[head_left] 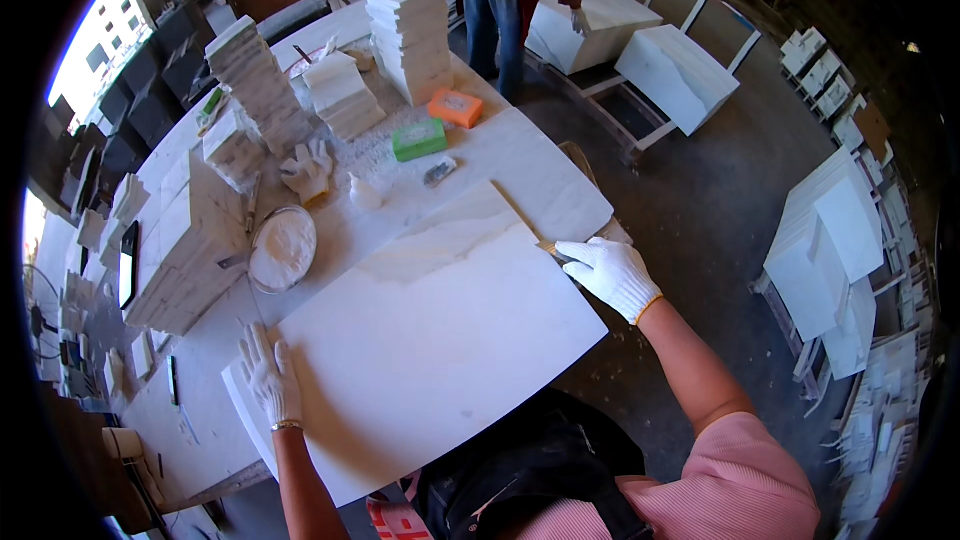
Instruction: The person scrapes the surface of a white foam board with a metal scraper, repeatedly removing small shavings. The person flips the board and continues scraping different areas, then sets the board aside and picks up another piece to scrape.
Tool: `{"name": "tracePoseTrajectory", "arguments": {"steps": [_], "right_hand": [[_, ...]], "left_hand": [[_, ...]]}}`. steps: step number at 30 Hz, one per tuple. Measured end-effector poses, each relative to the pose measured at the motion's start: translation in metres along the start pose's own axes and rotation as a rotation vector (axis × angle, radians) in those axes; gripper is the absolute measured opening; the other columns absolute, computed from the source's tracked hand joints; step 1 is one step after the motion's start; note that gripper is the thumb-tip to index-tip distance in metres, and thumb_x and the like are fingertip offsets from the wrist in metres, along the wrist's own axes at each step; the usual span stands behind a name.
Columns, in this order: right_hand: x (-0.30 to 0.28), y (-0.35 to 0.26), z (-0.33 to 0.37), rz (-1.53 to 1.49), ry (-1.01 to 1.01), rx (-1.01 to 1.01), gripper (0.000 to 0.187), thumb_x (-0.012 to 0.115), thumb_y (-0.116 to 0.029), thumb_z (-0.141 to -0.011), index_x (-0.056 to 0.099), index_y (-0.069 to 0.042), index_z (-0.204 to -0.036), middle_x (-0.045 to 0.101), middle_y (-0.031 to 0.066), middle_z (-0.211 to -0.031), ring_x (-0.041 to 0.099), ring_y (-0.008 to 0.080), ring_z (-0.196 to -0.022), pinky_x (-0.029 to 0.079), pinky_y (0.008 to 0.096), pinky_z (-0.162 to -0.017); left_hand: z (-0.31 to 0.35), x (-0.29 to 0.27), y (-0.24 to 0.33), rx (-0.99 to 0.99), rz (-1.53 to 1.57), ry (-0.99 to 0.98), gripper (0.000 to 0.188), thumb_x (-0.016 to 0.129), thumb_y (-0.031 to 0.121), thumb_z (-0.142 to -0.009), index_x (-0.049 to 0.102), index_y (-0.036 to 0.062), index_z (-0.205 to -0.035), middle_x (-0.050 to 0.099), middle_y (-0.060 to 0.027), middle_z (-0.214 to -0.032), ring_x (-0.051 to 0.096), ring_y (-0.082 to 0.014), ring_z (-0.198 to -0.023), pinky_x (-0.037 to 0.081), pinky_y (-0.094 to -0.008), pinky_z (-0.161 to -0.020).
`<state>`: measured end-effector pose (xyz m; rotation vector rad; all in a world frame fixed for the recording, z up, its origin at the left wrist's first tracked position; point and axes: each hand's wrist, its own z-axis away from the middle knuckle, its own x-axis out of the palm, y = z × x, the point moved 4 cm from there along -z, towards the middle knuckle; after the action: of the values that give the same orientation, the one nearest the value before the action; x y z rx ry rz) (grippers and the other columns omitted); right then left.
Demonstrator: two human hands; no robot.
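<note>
A large white marble slab (450, 320) with grey-brown veining along its far end lies on the worktable in front of me. My left hand (269, 377), in a white knit glove, rests flat near the slab's left edge with fingers stretched out. At the slab's right edge, my gloved right hand (610, 275) is closed around a small tool (550, 249) with a yellowish-brown end. That end touches the slab's edge; the rest of the tool is hidden by my fingers, so its kind is unclear.
A bowl of white paste (283, 248), a white glove (309, 172), a green block (419, 140) and an orange block (456, 108) lie beyond the slab. Stacked marble tiles (412, 40) stand farther back. Another person (495, 15) is near marble slabs on a rack (678, 75).
</note>
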<state>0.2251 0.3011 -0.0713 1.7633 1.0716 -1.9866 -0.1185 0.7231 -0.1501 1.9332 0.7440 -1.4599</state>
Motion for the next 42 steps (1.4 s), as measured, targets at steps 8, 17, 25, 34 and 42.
{"name": "tracePoseTrajectory", "arguments": {"steps": [8, 17, 25, 34, 42], "right_hand": [[-0.002, -0.046, 0.001, -0.328, 0.173, -0.192, 0.036, 0.073, -0.020, -0.086, 0.069, -0.006, -0.119, 0.072, 0.0157, -0.107, 0.070, 0.0308, -0.091, 0.055, 0.0376, -0.078], [0.040, -0.181, -0.001, -0.491, -0.222, -0.428, 0.051, 0.073, -0.024, -0.087, 0.060, -0.008, -0.134, 0.068, 0.0187, -0.116, 0.070, 0.0294, -0.101, 0.055, 0.0343, -0.084], [0.095, -0.154, -0.138, -0.764, -0.064, -0.182, 0.060, 0.079, -0.030, -0.081, 0.058, -0.006, -0.132, 0.064, 0.0164, -0.121, 0.065, 0.0264, -0.096, 0.053, 0.0348, -0.086], [0.137, -0.178, -0.236, -0.408, -0.072, -0.145, 0.061, 0.081, -0.048, -0.072, 0.065, -0.018, -0.123, 0.068, 0.0135, -0.118, 0.068, 0.0304, -0.101, 0.053, 0.0388, -0.086], [0.051, -0.163, -0.159, -0.654, -0.055, -0.111, 0.030, 0.078, -0.015, -0.084, 0.067, -0.003, -0.109, 0.069, 0.0039, -0.098, 0.065, 0.0110, -0.092, 0.053, 0.0291, -0.081]], "left_hand": [[0.048, -0.011, 0.068, 0.007, 0.711, 0.118, 0.049, 0.053, 0.028, -0.102, 0.051, 0.0002, -0.142, 0.060, -0.0198, -0.134, 0.057, -0.0302, -0.125, 0.042, -0.0402, -0.106], [0.066, -0.026, 0.195, -0.307, 1.762, -0.743, 0.054, 0.048, 0.039, -0.104, 0.051, -0.0043, -0.136, 0.062, -0.0163, -0.124, 0.061, -0.0246, -0.111, 0.045, -0.0367, -0.096], [0.059, -0.013, 0.176, -0.480, 2.180, -0.676, 0.045, 0.049, 0.039, -0.103, 0.063, -0.0015, -0.116, 0.067, -0.0154, -0.114, 0.064, -0.0255, -0.102, 0.046, -0.0387, -0.093], [0.057, -0.013, 0.177, -0.522, 2.060, -0.773, 0.045, 0.049, 0.039, -0.102, 0.064, -0.0008, -0.117, 0.067, -0.0156, -0.117, 0.064, -0.0272, -0.099, 0.048, -0.0394, -0.088], [0.058, -0.016, 0.166, -0.430, 2.019, -0.643, 0.044, 0.050, 0.038, -0.101, 0.063, -0.0012, -0.117, 0.067, -0.0174, -0.114, 0.065, -0.0277, -0.098, 0.048, -0.0392, -0.086]]}}
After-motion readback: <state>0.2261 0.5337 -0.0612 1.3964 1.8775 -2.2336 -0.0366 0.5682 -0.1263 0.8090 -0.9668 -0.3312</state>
